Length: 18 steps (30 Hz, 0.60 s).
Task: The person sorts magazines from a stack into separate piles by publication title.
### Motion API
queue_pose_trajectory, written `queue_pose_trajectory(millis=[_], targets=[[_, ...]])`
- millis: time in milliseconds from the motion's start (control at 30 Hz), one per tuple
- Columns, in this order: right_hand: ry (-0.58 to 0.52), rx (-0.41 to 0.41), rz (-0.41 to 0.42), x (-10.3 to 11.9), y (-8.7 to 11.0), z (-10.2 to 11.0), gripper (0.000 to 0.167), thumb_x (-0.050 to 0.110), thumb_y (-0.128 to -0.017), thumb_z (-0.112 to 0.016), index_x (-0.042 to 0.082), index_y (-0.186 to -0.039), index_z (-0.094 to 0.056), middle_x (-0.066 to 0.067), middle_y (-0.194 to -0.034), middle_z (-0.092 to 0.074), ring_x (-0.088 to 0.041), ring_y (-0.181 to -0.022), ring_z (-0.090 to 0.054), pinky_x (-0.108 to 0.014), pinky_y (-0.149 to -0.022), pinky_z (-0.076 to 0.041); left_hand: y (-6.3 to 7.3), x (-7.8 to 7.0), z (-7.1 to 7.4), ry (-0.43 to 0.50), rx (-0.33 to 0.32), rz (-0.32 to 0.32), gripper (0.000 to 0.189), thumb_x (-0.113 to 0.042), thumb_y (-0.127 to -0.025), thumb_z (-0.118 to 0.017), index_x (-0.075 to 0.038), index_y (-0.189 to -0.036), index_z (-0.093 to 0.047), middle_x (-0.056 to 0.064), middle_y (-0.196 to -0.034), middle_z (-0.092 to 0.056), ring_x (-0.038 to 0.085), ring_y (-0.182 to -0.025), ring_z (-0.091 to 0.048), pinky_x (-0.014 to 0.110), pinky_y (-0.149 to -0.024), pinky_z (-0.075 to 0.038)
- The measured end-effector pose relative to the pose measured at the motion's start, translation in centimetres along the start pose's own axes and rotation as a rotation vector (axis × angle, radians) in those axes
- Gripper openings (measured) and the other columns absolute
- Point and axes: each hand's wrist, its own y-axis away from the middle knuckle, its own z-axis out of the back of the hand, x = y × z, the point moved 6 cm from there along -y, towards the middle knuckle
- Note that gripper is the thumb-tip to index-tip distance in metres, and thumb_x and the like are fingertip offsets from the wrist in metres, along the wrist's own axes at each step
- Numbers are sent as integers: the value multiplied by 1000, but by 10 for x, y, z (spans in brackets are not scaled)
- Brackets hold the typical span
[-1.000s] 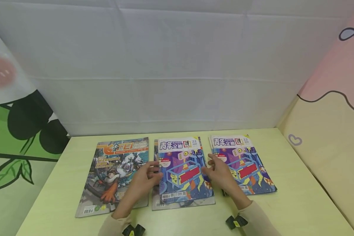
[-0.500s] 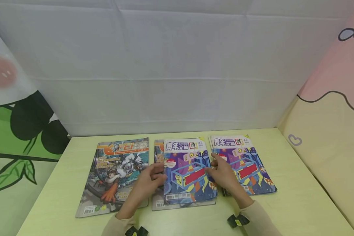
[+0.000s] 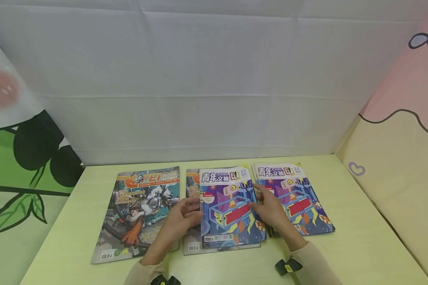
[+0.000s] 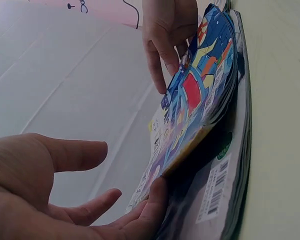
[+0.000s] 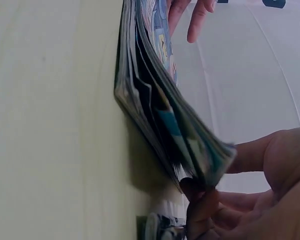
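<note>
A purple-blue magazine (image 3: pixel 232 209) lies over a larger magazine (image 3: pixel 192 186), whose left and bottom margins show. My right hand (image 3: pixel 272 209) pinches the upper one's right edge, thumb on the cover and fingers underneath. In the right wrist view that edge is raised and its pages (image 5: pixel 210 155) fan slightly. At the left edge, my left hand (image 3: pixel 182 219) touches the spine with its fingertips. The left wrist view shows the left thumb (image 4: pixel 82 155) held away from the cover.
To the left lies another large magazine (image 3: pixel 139 209) with an orange title. A stack topped by a matching purple-blue magazine (image 3: pixel 299 202) sits at the right, beside my right hand. A white cloth (image 3: pixel 214 87) hangs behind the pale yellow table (image 3: pixel 363 237).
The upper purple-blue magazine has shifted right over the larger one, mostly in the first half second. Both hands have moved slightly right with it.
</note>
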Motion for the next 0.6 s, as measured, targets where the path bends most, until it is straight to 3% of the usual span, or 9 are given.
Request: queue_pose_trajectory(millis=[133,300,433,600], targets=[[-18,-12,20,1,1,1,68,-2,-100,-75,4,-164,-52,-11,-107,-62,-21,-82,-51,-32,-70,-44,-1,2,-4,13,-8,15,53,-4,-98,-78,6,-147,-61,32,-141,-68,48,-131,-68,52,-106,-62],[-29,-21,49,4,2,1,65,-3,-101,-73,5,-162,-55,-13,-113,-63,-21,-81,-50,-29,-64,-42,-1,1,-7,-61,-25,0,44,-4,-98,-80,3,-140,-68,25,-137,-71,41,-125,-70,53,-107,-61],[-39,-19,49,5,3,0,64,-5,-101,-71,5,-162,-55,-15,-117,-63,-21,-85,-52,-29,-66,-46,-2,0,-8,-119,-27,-23,41,-3,-100,-80,4,-139,-69,22,-135,-71,37,-121,-71,52,-105,-62],[-53,-4,45,6,4,-1,64,-8,-102,-68,5,-162,-54,-17,-122,-64,-21,-85,-55,-28,-64,-51,-1,4,-8,-110,-31,-3,44,4,-96,-77,5,-139,-69,23,-133,-70,36,-118,-73,47,-99,-65]])
